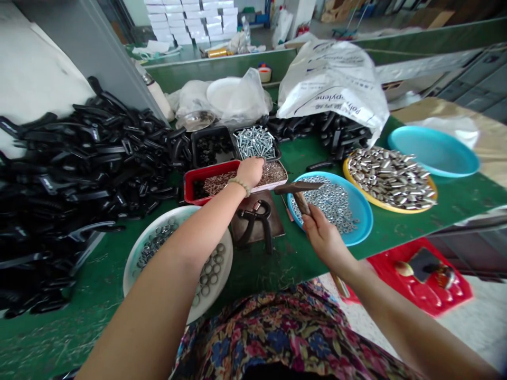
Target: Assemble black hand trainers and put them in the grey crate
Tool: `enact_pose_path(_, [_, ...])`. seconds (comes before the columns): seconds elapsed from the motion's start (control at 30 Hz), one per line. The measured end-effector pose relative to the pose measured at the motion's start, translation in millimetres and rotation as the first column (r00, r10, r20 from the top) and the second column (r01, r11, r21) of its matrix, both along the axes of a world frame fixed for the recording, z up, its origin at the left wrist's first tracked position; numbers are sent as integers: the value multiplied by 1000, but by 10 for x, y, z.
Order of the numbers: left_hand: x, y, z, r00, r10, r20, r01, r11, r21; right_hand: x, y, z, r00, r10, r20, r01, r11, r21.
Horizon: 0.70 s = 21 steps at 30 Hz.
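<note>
Right hand (pixel 325 236) grips a hammer (pixel 302 203) over the blue tray (pixel 366 217) edge; left hand (pixel 250 171) curls at rivets (pixel 273 172), contents hidden; bare counter (pixel 261 272) fronts the grip trainer (pixel 268 233).

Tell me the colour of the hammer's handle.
The hammer's handle is brown, seen best in the head view.

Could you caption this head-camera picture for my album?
Left hand at copper-coloured pins, right hand gripping a hammer, at a green workbench.

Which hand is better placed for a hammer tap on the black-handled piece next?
Probably the right hand: it grips the hammer close beside the black-handled piece, whereas the left hand is at the copper-colored pins.
</note>
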State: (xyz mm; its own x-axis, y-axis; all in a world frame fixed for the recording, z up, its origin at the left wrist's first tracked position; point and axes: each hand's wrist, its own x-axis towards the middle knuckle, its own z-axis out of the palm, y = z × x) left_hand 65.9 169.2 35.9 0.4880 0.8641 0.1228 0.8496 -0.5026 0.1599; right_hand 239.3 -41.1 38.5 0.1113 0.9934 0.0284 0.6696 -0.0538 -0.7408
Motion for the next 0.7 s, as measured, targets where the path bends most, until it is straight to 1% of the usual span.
enact_pose_path(0.2, [-16,-24,14,998,26,61,-25,999,-23,-52,13,-19,999,43,-11,-43,999,1])
enact_pose_path(0.27, [-32,-45,35,993,29,112,-26,999,-31,-49,-8,-21,999,43,-14,-43,999,-12])
enact_pose_path(0.33, [-85,-133,67,977,44,209,-35,998,-47,-17,-48,-32,999,34,-21,-35,999,-34])
enact_pose_path(0.4, [-182,-323,87,934,67,350,-34,995,-99,33,-96,-55,999,22,-32,-24,999,-48])
enact_pose_path(0.5, [-374,-759,45,848,88,522,27,978,-209,91,-138,-100,999,-14,-28,13,999,-42])
enact_pose_path(0.53, [-434,-911,7,833,98,544,39,972,-234,96,-138,-111,999,-19,-28,18,999,-40])
enact_pose_path(0.6, [-524,-1165,-93,830,100,548,34,973,-229,81,-118,-120,999,-10,-37,8,999,-44])
enact_pose_path(0.63, [-550,-1256,-149,835,87,543,29,979,-201,64,-103,-118,999,1,-45,-3,999,-47])
enact_pose_path(0.7, [-568,-1362,-259,852,25,523,43,992,-117,26,-78,-100,998,23,-56,-26,998,-49])
